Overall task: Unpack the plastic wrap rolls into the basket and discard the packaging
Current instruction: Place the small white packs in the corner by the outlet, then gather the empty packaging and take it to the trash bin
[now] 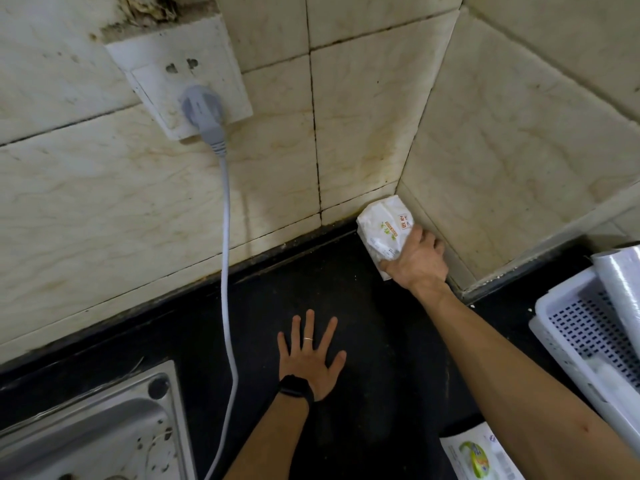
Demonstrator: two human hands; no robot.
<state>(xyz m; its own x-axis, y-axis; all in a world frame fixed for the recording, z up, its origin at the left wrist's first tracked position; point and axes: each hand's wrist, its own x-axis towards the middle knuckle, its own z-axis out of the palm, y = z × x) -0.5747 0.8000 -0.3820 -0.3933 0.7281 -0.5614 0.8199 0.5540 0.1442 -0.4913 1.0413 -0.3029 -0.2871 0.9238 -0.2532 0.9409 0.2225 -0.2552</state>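
R hand (417, 261) grip closed on white printed package (382, 230) at counter's (346, 289) back corner, against tiled wall. L hand (310, 358) flat, fingers spread, holding nothing. Basket (568, 327) w/ wrap roll (620, 282) at right edge.

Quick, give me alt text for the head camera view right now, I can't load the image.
The right hand grips a white printed package in the tiled corner of a black countertop, while the left hand lies flat and spread on it. A white perforated basket holding a plastic wrap roll sits at right; a grey plug is in the wall socket.
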